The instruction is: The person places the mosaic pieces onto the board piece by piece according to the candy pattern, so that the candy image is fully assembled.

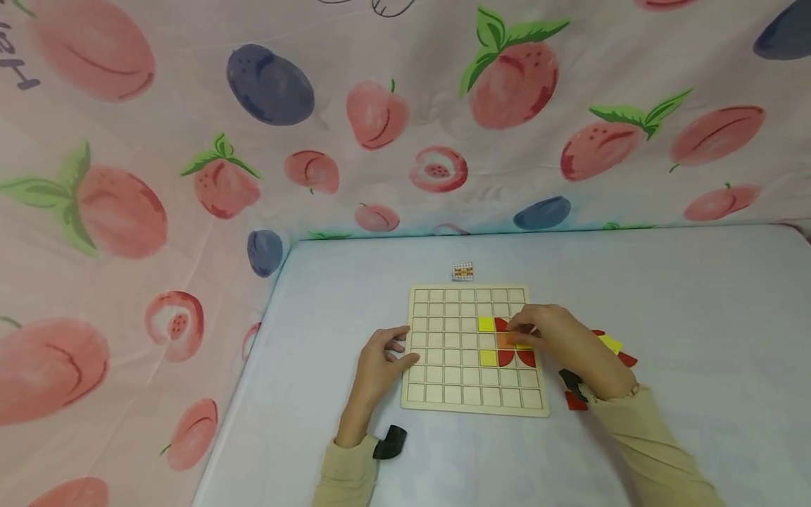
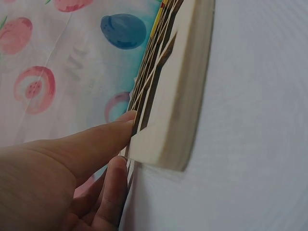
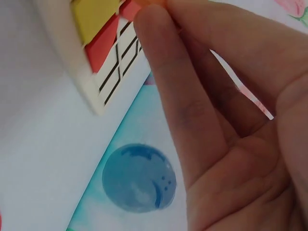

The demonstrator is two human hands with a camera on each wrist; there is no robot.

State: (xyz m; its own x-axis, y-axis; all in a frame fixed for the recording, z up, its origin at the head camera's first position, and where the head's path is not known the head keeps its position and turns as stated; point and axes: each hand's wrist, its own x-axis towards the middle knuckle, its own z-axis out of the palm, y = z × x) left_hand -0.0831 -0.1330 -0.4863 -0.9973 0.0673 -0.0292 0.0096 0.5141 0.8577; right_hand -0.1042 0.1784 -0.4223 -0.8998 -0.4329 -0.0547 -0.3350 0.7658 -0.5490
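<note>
A pale wooden grid board (image 1: 443, 380) lies on the white table. My left hand (image 1: 376, 366) touches its left edge with spread thumb and finger; the left wrist view shows that hand's fingertips at the board's side (image 2: 175, 120). Over the right part of the board, my right hand (image 1: 557, 338) pinches an orange piece (image 3: 153, 3) between thumb and finger. Yellow squares (image 1: 486, 324) and red curved-edge pieces (image 1: 505, 358) sit in cells around it. My right fingers partly cover these cells.
Loose red and yellow pieces (image 1: 610, 343) lie right of the board, partly behind my right forearm; a red piece (image 1: 576, 401) lies nearer. A small printed pattern card (image 1: 462, 272) is beyond the board. Fruit-print cloth (image 1: 405, 190) hangs behind and at the left.
</note>
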